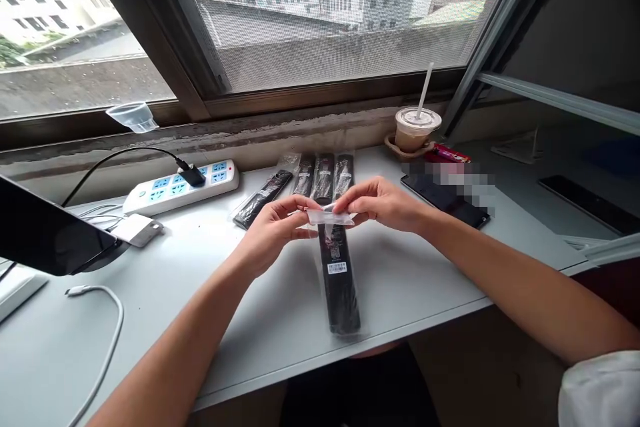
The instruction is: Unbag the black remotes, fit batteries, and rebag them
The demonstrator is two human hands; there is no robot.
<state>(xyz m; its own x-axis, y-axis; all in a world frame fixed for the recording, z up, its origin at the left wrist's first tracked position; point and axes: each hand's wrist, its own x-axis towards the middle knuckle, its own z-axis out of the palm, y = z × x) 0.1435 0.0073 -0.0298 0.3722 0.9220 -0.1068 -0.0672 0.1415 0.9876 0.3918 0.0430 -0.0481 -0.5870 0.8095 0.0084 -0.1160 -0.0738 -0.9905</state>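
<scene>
Left hand point(273, 232) and right hand point(387, 203) pinch a clear plastic flap point(330, 217) between their fingers point(295, 203), a sleeved black packet point(341, 303) below them, four similar packets point(324, 177) beyond.

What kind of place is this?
Probably a desk by a window in a home or small office: a pale desktop under a screened window, a power strip with a black plug in it, and a drink cup.

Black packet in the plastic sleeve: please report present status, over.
Left hand, right hand: both pinching plastic sleeve's far end. Black packet inside, white label visible. Similar packets behind, nothing blocking.
</scene>
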